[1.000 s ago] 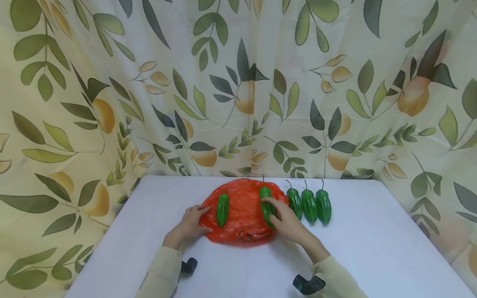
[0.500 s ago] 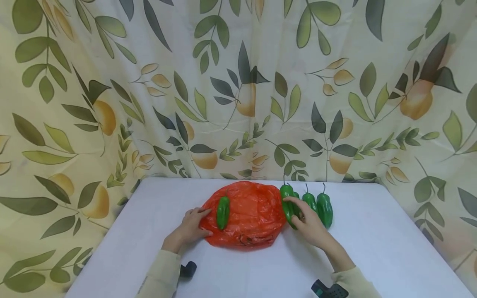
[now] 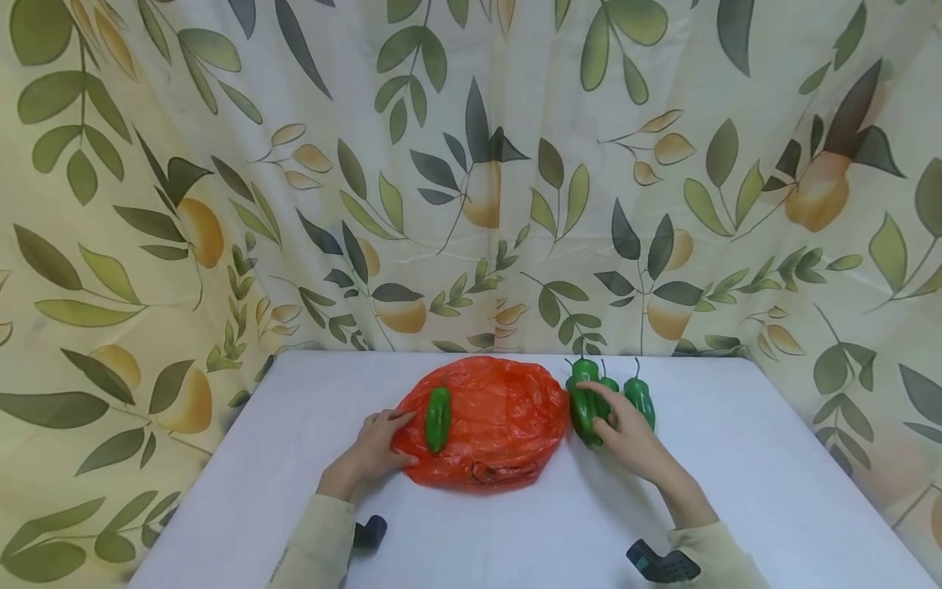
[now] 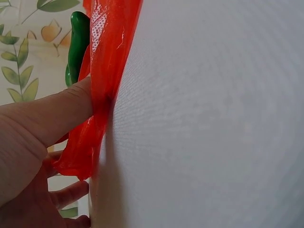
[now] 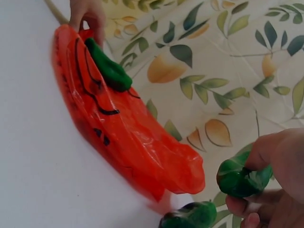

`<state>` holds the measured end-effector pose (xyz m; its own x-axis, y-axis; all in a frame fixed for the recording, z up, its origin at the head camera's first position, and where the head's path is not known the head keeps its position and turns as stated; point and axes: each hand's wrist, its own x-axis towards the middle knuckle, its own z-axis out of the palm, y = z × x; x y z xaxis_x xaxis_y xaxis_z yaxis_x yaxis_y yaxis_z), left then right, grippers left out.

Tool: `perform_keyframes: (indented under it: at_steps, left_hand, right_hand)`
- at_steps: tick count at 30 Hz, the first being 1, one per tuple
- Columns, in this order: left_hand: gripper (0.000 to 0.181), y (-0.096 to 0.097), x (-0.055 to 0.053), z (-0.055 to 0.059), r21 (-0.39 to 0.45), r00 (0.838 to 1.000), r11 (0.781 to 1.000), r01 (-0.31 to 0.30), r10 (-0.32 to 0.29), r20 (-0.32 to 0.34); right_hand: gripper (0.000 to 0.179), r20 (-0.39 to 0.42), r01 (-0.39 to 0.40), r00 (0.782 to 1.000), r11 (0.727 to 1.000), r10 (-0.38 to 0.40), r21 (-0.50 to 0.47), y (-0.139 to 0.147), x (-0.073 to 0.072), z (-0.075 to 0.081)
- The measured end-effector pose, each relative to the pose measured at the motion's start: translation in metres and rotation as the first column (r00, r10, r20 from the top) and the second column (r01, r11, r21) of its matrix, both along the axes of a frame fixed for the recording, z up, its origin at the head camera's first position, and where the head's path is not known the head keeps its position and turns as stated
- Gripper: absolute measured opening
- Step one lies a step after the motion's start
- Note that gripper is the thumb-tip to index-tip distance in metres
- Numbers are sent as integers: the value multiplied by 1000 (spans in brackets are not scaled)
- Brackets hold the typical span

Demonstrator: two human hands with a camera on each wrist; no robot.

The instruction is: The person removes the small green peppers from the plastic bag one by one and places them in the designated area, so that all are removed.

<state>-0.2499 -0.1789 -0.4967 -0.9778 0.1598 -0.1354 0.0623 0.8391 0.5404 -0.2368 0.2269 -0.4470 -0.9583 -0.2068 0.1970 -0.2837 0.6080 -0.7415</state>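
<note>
A crumpled red plastic bag (image 3: 500, 417) lies on the white table, with a green pepper (image 3: 437, 420) resting on its left part. My left hand (image 3: 375, 446) holds the bag's left edge; in the left wrist view the thumb (image 4: 61, 111) presses the red plastic, which bunches between thumb and fingers. My right hand (image 3: 629, 438) pinches another long green pepper (image 3: 583, 417) just right of the bag. The right wrist view shows this held pepper (image 5: 232, 178) end-on between thumb and fingers. Behind it, a row of similar peppers is partly hidden by the hand.
The rightmost pepper of the row (image 3: 639, 398) lies beside my right hand. Below the held one, the right wrist view shows a lying pepper (image 5: 190, 216). White table surface (image 3: 471, 540) extends around the bag. A leaf-patterned curtain (image 3: 471, 245) hangs behind the table.
My right hand has lifted the pepper off the right side of the red bag and carried it right, over the row of peppers. The left hand stays on the bag's edge.
</note>
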Motion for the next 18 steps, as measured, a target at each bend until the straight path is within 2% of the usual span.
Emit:
perform_keyframes:
  at_steps: [7, 18]
  left_hand:
    - [80, -2, -1, -1, 4, 1000, 1000, 8, -8, -4]
    - [80, -1, -2, -2, 0, 1000, 1000, -1, 1, 0]
  right_hand:
    - [60, -8, 11, 1000, 1000, -11, 15, 6, -3, 1]
    - [62, 11, 81, 997, 995, -82, 55, 22, -5, -1]
